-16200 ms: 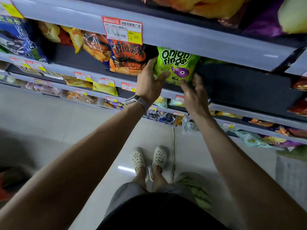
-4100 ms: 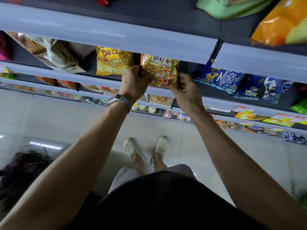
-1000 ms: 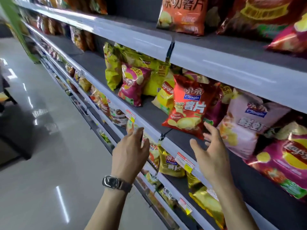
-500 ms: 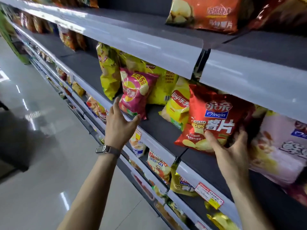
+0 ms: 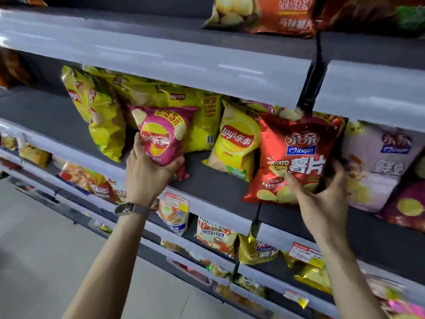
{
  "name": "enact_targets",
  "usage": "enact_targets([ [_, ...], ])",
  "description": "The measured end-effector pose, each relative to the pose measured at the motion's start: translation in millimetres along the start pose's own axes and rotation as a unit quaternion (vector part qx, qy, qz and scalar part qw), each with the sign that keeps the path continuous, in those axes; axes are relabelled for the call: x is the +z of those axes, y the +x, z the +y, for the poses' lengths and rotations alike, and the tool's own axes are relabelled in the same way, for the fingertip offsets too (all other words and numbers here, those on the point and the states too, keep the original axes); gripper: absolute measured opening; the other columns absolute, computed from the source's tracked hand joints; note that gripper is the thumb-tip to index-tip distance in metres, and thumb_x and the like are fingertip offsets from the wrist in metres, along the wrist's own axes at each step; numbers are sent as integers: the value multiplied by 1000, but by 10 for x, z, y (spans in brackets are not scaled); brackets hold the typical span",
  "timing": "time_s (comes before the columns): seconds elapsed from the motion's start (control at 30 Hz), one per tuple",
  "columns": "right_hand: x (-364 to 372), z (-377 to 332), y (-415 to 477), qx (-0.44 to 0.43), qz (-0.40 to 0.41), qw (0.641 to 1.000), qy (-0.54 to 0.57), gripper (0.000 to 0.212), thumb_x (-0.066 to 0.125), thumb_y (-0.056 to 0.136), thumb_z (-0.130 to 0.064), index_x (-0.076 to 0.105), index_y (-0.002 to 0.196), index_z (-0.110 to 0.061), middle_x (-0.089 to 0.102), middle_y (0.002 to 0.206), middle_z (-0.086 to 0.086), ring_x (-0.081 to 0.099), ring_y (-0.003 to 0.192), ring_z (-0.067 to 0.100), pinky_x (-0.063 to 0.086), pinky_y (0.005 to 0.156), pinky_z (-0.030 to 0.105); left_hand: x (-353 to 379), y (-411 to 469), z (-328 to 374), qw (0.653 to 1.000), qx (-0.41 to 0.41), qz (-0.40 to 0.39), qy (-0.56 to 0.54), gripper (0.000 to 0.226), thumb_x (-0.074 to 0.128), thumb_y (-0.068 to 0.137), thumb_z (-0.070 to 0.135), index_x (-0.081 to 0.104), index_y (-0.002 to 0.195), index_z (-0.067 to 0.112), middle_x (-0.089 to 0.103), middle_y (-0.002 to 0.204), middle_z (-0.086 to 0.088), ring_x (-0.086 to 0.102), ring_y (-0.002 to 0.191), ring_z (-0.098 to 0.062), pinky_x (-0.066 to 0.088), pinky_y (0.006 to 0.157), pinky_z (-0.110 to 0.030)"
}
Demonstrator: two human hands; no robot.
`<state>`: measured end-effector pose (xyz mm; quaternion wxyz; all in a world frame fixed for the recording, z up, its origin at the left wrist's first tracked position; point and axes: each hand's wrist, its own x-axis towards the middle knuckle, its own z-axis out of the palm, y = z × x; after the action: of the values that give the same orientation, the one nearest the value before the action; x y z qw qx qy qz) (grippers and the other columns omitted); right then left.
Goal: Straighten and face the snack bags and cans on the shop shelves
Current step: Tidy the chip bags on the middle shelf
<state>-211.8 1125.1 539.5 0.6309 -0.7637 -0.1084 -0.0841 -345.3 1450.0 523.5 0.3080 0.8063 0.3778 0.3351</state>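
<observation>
Left hand (image 5: 145,178) grips pink bag (image 5: 162,132) (right (image 5: 322,198): red bag (image 5: 296,143)).

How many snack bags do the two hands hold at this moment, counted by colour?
pink bag, gripped by the left hand: 1
red bag, gripped by the right hand: 1
Total: 2

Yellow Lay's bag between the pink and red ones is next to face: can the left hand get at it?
Probably not yet: the left hand grips the pink bag, though nothing blocks the yellow Lay's bag.
</observation>
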Motion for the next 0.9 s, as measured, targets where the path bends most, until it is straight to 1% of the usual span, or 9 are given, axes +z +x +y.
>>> enact_targets([
  [0.1, -34, -13, -150, -1, 61, 998, -21, 96, 86, 82, -43, 31, 158, -24, 61, 109, -28, 58, 85, -23, 38, 78, -2, 21, 31, -27, 999, 15, -1, -33, 125, 82, 66, 71, 17, 162, 24, 48, 154, -12, 48, 139, -37, 46, 110, -54],
  [0.17, -19, -56, -241, -2, 81, 996, -30, 94, 85, 84, -37, 29, 159, -22, 65, 126, -11, 63, 104, -3, 45, 88, 9, 27, 62, -31, 998, 29, 11, -51, 118, 84, 69, 65, 22, 161, 24, 50, 152, -11, 50, 136, -37, 47, 109, -52],
  [0.23, 0, -87, -330, -72, 124, 988, -58, 90, 86, 84, -21, 32, 157, -13, 55, 144, 3, 57, 128, 14, 49, 105, 20, 18, 92, -34, 997, 41, 19, -59, 113, 86, 71, 60, 27, 160, 22, 52, 150, -11, 50, 135, -37, 47, 109, -51],
  [0.3, 77, -167, -444, -168, 168, 963, -126, 79, 83, 82, -9, 42, 149, -3, 45, 149, 14, 43, 140, 28, 42, 115, 43, -12, 114, -31, 996, 50, 24, -64, 113, 85, 72, 60, 28, 161, 21, 52, 150, -12, 50, 135, -37, 47, 109, -51],
  [0.4, 369, -363, -639, -238, 101, 955, -148, 51, 76, 88, -5, 57, 135, -6, 54, 137, 7, 48, 132, 21, 40, 114, 35, -54, 119, 18, 995, 66, 31, -74, 111, 88, 74, 55, 28, 161, 22, 52, 150, -12, 49, 136, -36, 46, 109, -52],
  [0.5, 779, -524, -715, -148, -40, 984, -93, 66, 77, 92, -18, 46, 150, -15, 53, 137, -10, 49, 129, -2, 38, 109, 15, -101, 90, 84, 992, 86, 29, -88, 109, 89, 74, 53, 28, 160, 24, 52, 149, -9, 49, 135, -35, 47, 108, -51],
  [0.63, 1181, -477, -475, 17, -63, 997, -36, 120, 83, 82, -44, 3, 166, -12, 29, 167, 2, 27, 154, 18, 26, 126, 38, -165, 43, 136, 987, 116, 13, -107, 108, 87, 74, 57, 28, 159, 26, 53, 148, -6, 52, 133, -33, 49, 106, -55],
  [0.77, 1315, -423, -188, 130, -81, 988, 1, 117, 85, 85, -39, 5, 166, -13, 53, 151, 3, 48, 140, 24, 36, 102, 25, -251, -5, 159, 984, 134, 9, -119, 108, 85, 71, 61, 29, 157, 28, 54, 147, -5, 54, 131, -32, 51, 103, -57],
  [0.9, 1406, -356, 15, 164, -63, 984, 25, 118, 93, 74, -39, 19, 162, -14, 56, 146, 4, 53, 136, 28, 43, 111, 38, -375, -45, 120, 984, 125, 18, -123, 109, 79, 68, 68, 29, 157, 30, 57, 142, -4, 57, 127, -31, 54, 98, -56],
])
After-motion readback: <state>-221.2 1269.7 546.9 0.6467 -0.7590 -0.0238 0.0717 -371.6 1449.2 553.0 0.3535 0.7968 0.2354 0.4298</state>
